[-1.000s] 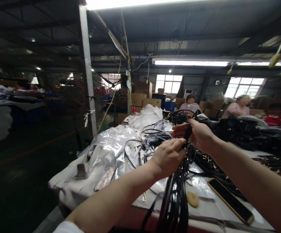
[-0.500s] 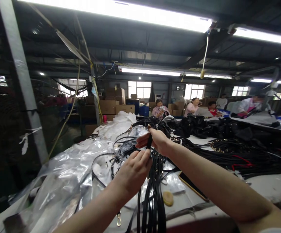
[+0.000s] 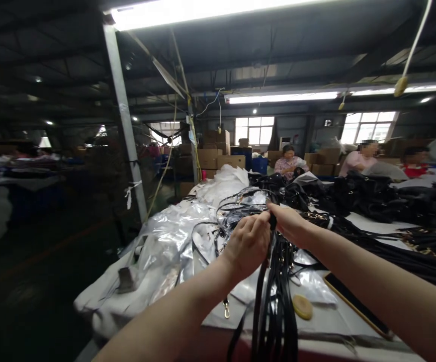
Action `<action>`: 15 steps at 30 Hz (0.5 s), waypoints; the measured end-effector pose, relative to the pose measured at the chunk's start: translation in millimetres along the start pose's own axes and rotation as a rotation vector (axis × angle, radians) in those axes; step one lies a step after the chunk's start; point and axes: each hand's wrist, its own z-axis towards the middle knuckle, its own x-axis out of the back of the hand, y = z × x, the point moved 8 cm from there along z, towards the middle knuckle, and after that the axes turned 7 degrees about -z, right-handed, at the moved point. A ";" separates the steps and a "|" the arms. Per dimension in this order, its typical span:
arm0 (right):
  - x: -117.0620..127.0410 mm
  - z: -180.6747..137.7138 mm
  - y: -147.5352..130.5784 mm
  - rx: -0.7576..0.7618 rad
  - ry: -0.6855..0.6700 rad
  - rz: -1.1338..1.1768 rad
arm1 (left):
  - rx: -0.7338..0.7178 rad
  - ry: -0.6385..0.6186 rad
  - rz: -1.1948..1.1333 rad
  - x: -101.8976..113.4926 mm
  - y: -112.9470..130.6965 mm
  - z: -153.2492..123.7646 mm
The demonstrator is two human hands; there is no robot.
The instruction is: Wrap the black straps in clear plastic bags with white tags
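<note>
Both hands meet over the middle of the worktable, around a black strap point(image 3: 262, 296). My left hand point(image 3: 248, 244) has its fingers closed on the strap from the left. From the other side, my right hand point(image 3: 290, 226) pinches it, with the thumb up. The strap's upper part is mostly hidden between the fingers. Below the hands, a bundle of black straps point(image 3: 283, 301) with gold-coloured metal fittings runs over the table's near edge. A gold snap hook point(image 3: 227, 309) hangs left of the bundle. More thin straps point(image 3: 206, 226) lie looped beyond my left hand.
Clear plastic bags point(image 3: 172, 226) cover the table's left side. A yellow round object point(image 3: 302, 307) and a phone point(image 3: 357, 304) lie at right. Black goods point(image 3: 376, 196) are heaped farther back. A metal post point(image 3: 125, 125) stands at left; several people sit beyond the table.
My view has turned left, so the scene sits farther right. My hands have come closer together around the strap, and my right fingers, stretched out before, are now mostly hidden behind my left hand.
</note>
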 end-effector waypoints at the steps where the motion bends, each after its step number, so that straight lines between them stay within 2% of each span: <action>1: -1.5 -0.1 2.4 0.013 0.013 0.004 | 0.047 0.053 -0.003 6.6 -6.6 3.8; 5: -14.5 -7.2 6.0 0.048 -0.039 0.020 | 0.251 0.308 -0.040 33.2 -28.9 6.6; 7: -23.6 -12.7 3.8 0.068 -0.131 0.045 | 0.449 0.459 -0.191 38.1 -41.2 -6.9; 8: -27.9 -15.1 2.4 0.078 -0.185 0.064 | 0.580 0.489 -0.334 31.8 -48.1 -16.5; 10: -31.9 -17.2 1.0 0.090 -0.255 0.102 | 0.784 0.411 -0.726 0.9 -53.7 -32.3; 12: -30.5 -15.1 4.1 0.064 -0.277 0.132 | 0.864 0.247 -1.088 -33.1 -46.6 -41.0; 13: -28.5 -13.1 6.5 0.045 -0.275 0.146 | 0.899 0.194 -1.197 -44.9 -44.4 -45.5; 15: -24.2 -9.0 11.4 0.009 -0.268 0.158 | 1.014 0.197 -1.256 -57.7 -49.7 -57.2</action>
